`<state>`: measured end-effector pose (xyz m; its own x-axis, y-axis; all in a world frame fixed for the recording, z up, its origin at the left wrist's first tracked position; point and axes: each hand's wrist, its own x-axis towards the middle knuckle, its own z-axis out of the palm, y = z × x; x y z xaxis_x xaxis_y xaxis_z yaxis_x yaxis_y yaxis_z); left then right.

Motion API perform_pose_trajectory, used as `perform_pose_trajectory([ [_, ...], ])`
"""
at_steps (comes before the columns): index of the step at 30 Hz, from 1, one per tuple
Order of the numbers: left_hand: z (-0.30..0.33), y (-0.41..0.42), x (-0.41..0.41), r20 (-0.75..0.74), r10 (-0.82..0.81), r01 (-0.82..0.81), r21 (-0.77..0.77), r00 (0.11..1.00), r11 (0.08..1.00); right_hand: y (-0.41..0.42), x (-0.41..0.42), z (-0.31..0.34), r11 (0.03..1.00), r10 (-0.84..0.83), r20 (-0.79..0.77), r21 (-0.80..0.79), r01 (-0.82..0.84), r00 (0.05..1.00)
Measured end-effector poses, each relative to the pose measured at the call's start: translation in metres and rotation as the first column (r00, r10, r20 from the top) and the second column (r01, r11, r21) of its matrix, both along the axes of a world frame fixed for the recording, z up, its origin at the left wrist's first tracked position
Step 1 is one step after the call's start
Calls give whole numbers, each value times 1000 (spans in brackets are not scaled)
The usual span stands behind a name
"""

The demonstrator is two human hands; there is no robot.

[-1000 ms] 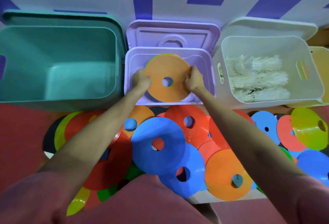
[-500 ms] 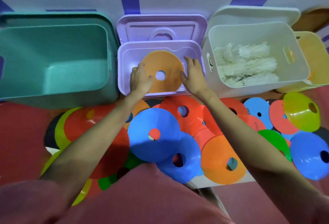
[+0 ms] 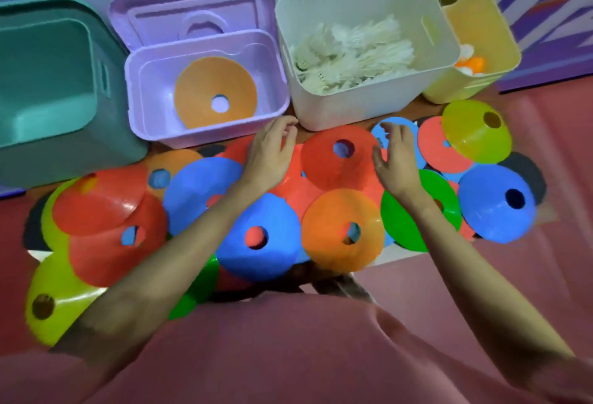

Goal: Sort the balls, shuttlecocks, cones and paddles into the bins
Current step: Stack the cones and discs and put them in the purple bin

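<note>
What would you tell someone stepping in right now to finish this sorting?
Left hand and right hand: both open, holding nothing, either side of a red cone in the pile.
Done: one orange cone lies in the purple bin; shuttlecocks are in the white bin; a few balls are in the yellow bin.
The green bin shows nothing inside.
Left: the many cones on the floor go into the purple bin. No paddles are in view.
</note>
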<state>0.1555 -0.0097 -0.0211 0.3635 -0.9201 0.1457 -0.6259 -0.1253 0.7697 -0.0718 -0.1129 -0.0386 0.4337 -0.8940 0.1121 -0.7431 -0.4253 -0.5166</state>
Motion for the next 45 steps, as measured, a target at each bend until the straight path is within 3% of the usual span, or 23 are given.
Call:
perform_pose_trajectory([
  [9,5,-56,-151,-35,-129,133,170,991,977,-86,-146,-19,994,-57,-282,69,79,958],
  [14,7,-86,-208,-17,-181,180,210,983,961,-136,-187,-26,980,-95,-249,148,135,964],
  [23,4,-113,-242,-18,-161,161,249,987,955,-188,-208,-34,900,17,-288,423,111,958],
  [27,2,-114,-241,2,-147,143,221,989,965,-194,-207,-35,904,13,-258,415,99,966],
  [34,8,-102,-231,15,-127,121,197,992,973,-174,-198,2,970,13,-215,239,40,977],
  [37,5,-93,-224,-28,-81,85,224,996,971,-155,-190,21,978,44,-121,209,-18,992],
  [40,1,-85,-217,-121,19,18,289,992,957,-125,-183,34,977,35,123,204,-60,992],
  [43,1,-76,-213,-203,111,-30,366,973,930,-87,-178,45,913,-91,443,395,-103,892],
  [45,0,-73,-212,-256,157,-40,411,954,911,-68,-173,49,811,-299,545,578,-92,783],
])
